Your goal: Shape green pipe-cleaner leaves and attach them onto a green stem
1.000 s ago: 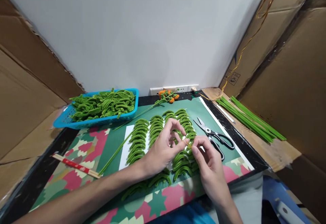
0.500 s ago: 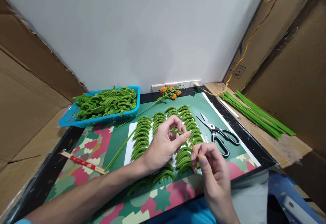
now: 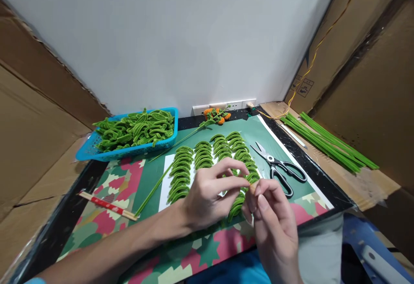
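Over the rows of curved green fuzzy pieces (image 3: pixel 180 172), my left hand (image 3: pixel 215 191) and my right hand (image 3: pixel 271 215) meet at their fingertips. Something small and yellowish-orange shows between them, mostly hidden by the fingers. My right hand pinches it; my left fingers are bent, their tips touching by it. The green pieces lie in several columns on a white sheet (image 3: pixel 166 189). Black-handled scissors (image 3: pixel 270 159) lie partly open, right of the columns.
A blue basket (image 3: pixel 126 151) heaped with green pieces stands back left. An orange flower stem (image 3: pixel 211 116) lies behind the columns, wrapped chopsticks (image 3: pixel 108 205) at left. Green stems (image 3: pixel 323 144) and a white pen (image 3: pixel 293 136) rest on cardboard at right.
My left hand has moved right and down, and its fingers have closed in on my right fingertips. The thin yellow strands that stretched between my hands are now mostly hidden.
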Demonstrator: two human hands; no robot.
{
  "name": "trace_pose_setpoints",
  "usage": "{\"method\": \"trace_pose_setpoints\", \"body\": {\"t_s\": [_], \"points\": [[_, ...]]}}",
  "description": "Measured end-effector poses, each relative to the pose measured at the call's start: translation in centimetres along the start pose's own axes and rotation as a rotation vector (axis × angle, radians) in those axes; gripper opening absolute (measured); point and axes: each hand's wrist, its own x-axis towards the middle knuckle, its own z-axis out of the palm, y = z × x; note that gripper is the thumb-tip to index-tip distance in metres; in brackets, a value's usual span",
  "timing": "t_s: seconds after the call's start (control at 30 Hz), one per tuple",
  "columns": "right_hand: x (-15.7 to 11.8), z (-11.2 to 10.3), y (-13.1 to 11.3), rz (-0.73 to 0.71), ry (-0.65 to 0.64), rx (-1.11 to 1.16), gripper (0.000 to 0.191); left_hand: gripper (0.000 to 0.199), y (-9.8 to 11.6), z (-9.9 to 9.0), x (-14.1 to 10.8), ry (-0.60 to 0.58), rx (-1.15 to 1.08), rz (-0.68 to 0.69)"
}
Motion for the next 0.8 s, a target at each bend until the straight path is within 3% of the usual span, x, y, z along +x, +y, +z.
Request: {"method": "trace_pose_setpoints", "body": {"t_s": [0.13,0.33,0.47,0.6,0.7,0.8], "points": [[0.5,-0.2,-0.3,-0.019,-0.090,0.046,0.014,0.032,0.0,0.1,-0.1,-0.045,0.042,-0.128],[0.3,-0.7,0.0,-0.041,-0.044,-0.031,0.012,0.026,0.5,0.0,0.2,-0.151,-0.019,-0.286],[0.3,-0.9,0.1,-0.038,-0.048,-0.077,0.011,0.018,1.2,-0.2,0.3,-0.103,-0.149,-0.437],[0.7,-1.2,-0.1,-0.052,0.016,-0.125,0.014,0.009,1.3,-0.2,-0.4,0.008,-0.172,-0.363],[0.6,-1.5,-0.2,-0.057,0.082,-0.150,0.016,0.010,1.3,0.1,-0.8,-0.073,-0.140,-0.255],[0.3,-1.4,-0.4,-0.075,0.143,-0.180,0.016,0.018,1.4,0.5,-0.7,-0.118,-0.217,-0.367]]}}
